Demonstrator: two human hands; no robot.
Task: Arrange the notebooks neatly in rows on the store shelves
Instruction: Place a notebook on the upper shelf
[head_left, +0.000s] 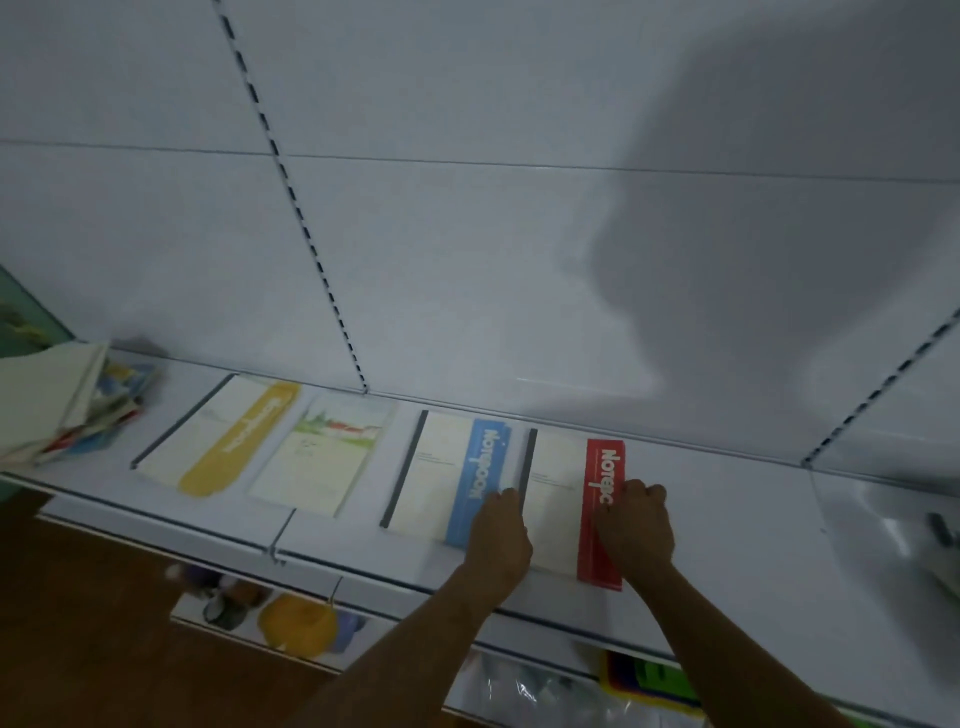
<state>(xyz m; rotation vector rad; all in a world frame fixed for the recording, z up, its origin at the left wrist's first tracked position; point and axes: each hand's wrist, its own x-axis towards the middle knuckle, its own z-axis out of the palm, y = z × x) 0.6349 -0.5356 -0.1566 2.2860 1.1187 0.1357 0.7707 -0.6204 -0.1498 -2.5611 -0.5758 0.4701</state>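
The picture is dim and soft, so cover print is hard to read, and the loose stack of books (62, 400) at the far left is a cut-off blur. Four notebooks lie flat in a row on the white shelf (727, 540): yellow notebook (218, 441), landscape notebook (322, 457), blue notebook (447, 478) and red notebook (571, 509). The left hand (498, 535) curls its fingers on the red notebook's dark spine, covering the blue one's near right corner. The right hand (634, 525) grips the red band edge, hiding part of the lettering. Bare shelf stretches to the right of the red notebook. Lower shelves hold things too blurred to tell.
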